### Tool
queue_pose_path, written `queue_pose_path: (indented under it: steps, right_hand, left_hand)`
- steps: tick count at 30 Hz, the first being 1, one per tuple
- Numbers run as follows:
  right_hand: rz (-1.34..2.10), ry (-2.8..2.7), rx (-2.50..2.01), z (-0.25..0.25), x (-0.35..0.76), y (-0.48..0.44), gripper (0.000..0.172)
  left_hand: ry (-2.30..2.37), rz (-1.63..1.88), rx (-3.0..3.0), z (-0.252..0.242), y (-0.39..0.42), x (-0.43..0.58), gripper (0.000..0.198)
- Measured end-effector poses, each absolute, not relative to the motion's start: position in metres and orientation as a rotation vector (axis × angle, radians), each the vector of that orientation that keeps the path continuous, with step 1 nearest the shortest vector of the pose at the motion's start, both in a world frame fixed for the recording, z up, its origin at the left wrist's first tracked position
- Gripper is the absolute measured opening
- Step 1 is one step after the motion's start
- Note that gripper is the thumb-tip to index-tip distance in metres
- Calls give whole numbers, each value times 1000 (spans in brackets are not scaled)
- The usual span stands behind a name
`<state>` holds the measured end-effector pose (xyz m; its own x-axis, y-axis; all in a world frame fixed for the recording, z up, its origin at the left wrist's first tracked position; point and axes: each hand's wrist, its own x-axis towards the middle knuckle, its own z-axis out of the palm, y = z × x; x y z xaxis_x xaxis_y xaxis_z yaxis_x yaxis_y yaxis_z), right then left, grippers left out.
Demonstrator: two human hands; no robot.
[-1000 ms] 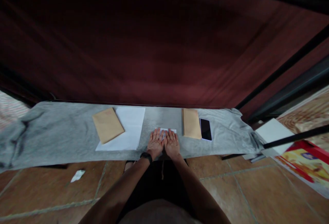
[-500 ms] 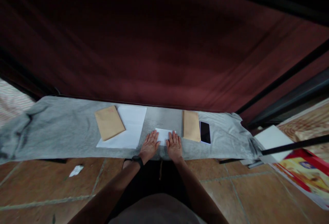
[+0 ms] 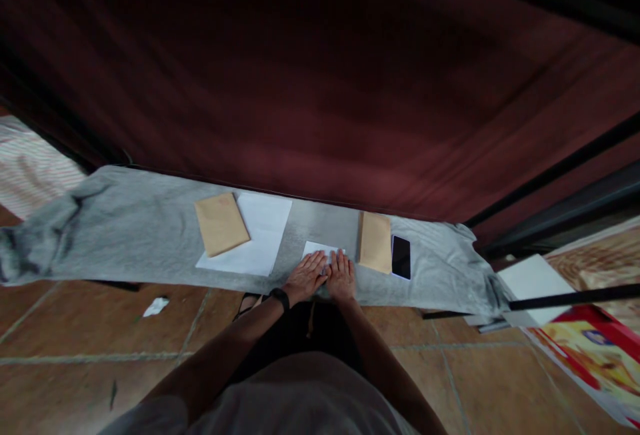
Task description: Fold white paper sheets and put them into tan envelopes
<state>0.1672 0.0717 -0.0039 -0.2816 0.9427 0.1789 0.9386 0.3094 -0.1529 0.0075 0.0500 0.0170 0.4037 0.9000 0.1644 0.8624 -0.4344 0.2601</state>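
Note:
A small piece of white paper (image 3: 320, 247), perhaps folded, lies on the grey cloth in front of me. Both palms press down on it and cover its near part. My left hand (image 3: 305, 278) lies flat over its left side, fingers stretched out, with a dark band on the wrist. Close beside it, my right hand (image 3: 342, 278) rests flat on the right side, the thumbs nearly touching. A brown paper packet (image 3: 375, 243) sits just right of my right hand. Off to the left, another brown packet (image 3: 221, 224) overlaps large white sheets (image 3: 267, 228).
A phone (image 3: 401, 257) lies right of the nearer packet. The grey cloth (image 3: 140, 228) covers a narrow bench before a dark red panel (image 3: 320, 122). A red and yellow box (image 3: 595, 348) and a white board (image 3: 535, 278) stand at right. Crumpled paper (image 3: 156, 306) lies on the tiled floor.
My left hand has slid right across the small paper, closer to my right hand. The whole view has tilted slightly; the packets and phone stay in place.

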Motion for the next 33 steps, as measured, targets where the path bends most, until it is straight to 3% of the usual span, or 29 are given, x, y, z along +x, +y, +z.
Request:
queue_pose_path:
  steps: [29, 33]
  right_hand:
    - [-56, -2220, -1705, 0, 179, 61, 52]
    - [-37, -2321, -1533, 2, 173, 47, 53]
  left_hand:
    - [1880, 447, 2399, 11, 22, -8, 67]
    - [1876, 445, 2408, 12, 22, -8, 64]
